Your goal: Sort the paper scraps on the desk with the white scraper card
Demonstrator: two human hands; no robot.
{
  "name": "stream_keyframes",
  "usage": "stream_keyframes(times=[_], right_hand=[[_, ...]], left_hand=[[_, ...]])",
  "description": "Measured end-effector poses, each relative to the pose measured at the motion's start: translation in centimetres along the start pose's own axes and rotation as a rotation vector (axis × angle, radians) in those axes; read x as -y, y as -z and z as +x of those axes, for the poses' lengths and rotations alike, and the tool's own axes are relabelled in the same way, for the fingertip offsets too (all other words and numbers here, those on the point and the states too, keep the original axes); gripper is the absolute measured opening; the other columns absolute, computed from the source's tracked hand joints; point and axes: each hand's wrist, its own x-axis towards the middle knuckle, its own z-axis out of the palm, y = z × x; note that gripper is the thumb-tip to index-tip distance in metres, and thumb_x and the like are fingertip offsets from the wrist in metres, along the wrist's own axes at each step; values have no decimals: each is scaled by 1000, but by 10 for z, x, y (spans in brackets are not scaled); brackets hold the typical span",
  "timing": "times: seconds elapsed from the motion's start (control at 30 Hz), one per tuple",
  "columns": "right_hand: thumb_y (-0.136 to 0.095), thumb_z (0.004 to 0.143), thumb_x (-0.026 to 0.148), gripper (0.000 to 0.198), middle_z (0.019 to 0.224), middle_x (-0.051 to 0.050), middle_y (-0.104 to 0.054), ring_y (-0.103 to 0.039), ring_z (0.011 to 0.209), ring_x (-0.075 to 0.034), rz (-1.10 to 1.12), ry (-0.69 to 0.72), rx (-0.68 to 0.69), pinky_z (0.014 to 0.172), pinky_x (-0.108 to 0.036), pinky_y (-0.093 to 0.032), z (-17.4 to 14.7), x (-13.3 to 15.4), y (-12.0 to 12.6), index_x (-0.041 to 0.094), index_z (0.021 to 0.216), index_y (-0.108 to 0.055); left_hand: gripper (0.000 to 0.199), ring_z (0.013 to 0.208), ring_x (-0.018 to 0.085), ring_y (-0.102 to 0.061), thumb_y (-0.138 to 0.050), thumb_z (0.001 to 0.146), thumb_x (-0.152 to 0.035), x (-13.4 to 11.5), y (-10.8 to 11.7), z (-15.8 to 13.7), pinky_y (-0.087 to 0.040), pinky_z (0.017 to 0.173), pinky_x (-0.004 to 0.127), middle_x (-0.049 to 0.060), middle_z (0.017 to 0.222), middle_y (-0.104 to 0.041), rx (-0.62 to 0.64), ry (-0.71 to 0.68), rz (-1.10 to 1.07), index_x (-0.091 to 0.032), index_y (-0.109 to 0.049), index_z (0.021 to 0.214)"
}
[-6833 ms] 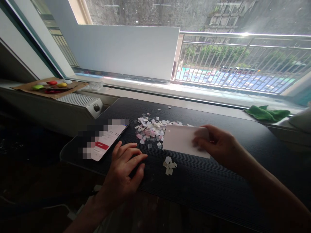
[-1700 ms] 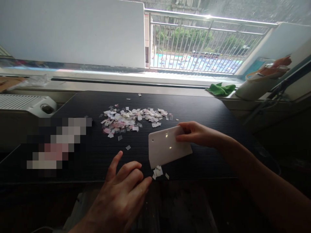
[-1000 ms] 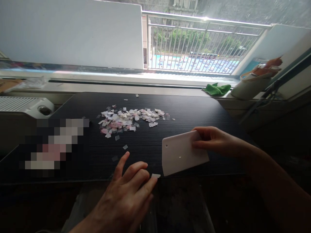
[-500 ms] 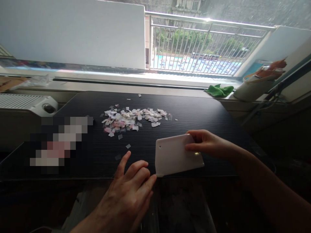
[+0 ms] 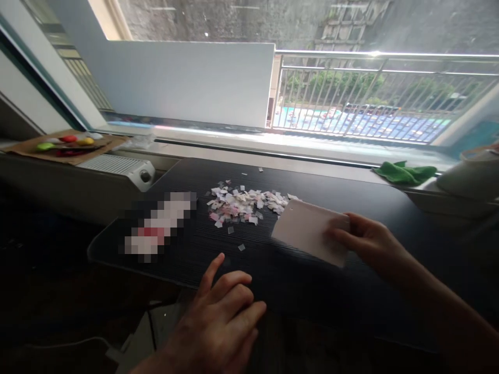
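Note:
My right hand (image 5: 368, 236) pinches a white, flat plastic scraper (image 5: 307, 228) by its right end, thumb on the near face. One corner of the scraper has a small hole. Its left edge is beside a heap of small cut paper scraps (image 5: 241, 202), white and pink with some clear pieces, and hides part of the heap's right side. At the near side of the black table (image 5: 351, 187), my left hand (image 5: 228, 306) holds nothing, with its fingers apart and partly bent. A loose clear scrap (image 5: 241, 247) lies beyond its fingertips.
A blurred-out item (image 5: 159, 226) lies on the table's left. Behind are a radiator (image 5: 120, 169), a brown board (image 5: 27, 145) with colourful things, and the window sill. A green cloth (image 5: 405, 173) lies at the back right by a pale container (image 5: 468, 174).
My right hand has tilted the scraper and brought its left edge up to the heap of scraps. The left hand keeps its pose. The view has swung left.

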Motion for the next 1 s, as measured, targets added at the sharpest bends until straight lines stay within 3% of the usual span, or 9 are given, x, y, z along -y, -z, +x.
stream_keyframes(times=[0.1,0.2,0.27,0.4,0.53,0.73,0.93,1.0], right_hand=[[-74,67,35,23,73,-1,-69,-64,66,-18,44,-10,-3,58,-28,-54,12,-4,-32,19,82,-67],[-74,66,37,25,71,-2,-68,-64,64,-19,47,-10,142,55,-29,-54,16,-3,-52,18,80,-65],[-74,67,38,25,72,-2,-68,-64,65,-19,32,21,199,55,-29,-54,18,0,-58,18,80,-65],[-70,71,37,25,76,-3,-67,-64,67,-19,2,107,128,58,-30,-54,29,10,-66,18,85,-64],[-70,68,36,25,75,-4,-66,-64,69,-20,-85,84,195,59,-32,-54,37,17,-77,17,83,-63],[-71,64,39,27,72,-3,-66,-63,67,-19,-69,-4,404,57,-29,-52,23,23,-78,16,76,-64],[-76,63,41,33,75,-4,-69,-64,71,-21,-14,-58,294,62,-31,-52,19,10,-67,17,82,-66],[-75,65,41,32,76,-3,-69,-64,70,-20,-8,-92,317,60,-30,-51,16,4,-69,17,84,-66]], left_hand=[[32,109,17,-56,-51,84,-8,19,13,-14,-21,118,41,-1,89,-65,28,134,109,-22,-64,109],[35,109,19,-56,-56,82,-10,34,25,-29,-25,114,42,-1,93,-66,36,182,215,-24,-62,113],[34,110,20,-56,-55,82,-10,40,29,-37,-27,112,43,-1,95,-65,16,218,237,-24,-61,113],[32,110,19,-55,-54,84,-10,44,27,-43,-26,112,42,0,96,-64,-22,256,237,-23,-60,112],[30,111,20,-55,-55,84,-10,45,26,-41,-26,112,43,1,97,-65,-33,278,224,-21,-61,112],[29,106,21,-56,-54,85,-12,46,25,-38,-30,108,45,1,96,-65,-15,308,227,-22,-61,112],[29,106,22,-55,-53,86,-12,41,21,-36,-30,106,47,1,96,-63,7,315,219,-23,-58,112],[29,106,22,-55,-53,86,-12,39,20,-36,-29,106,48,1,95,-63,14,313,223,-23,-58,112]])
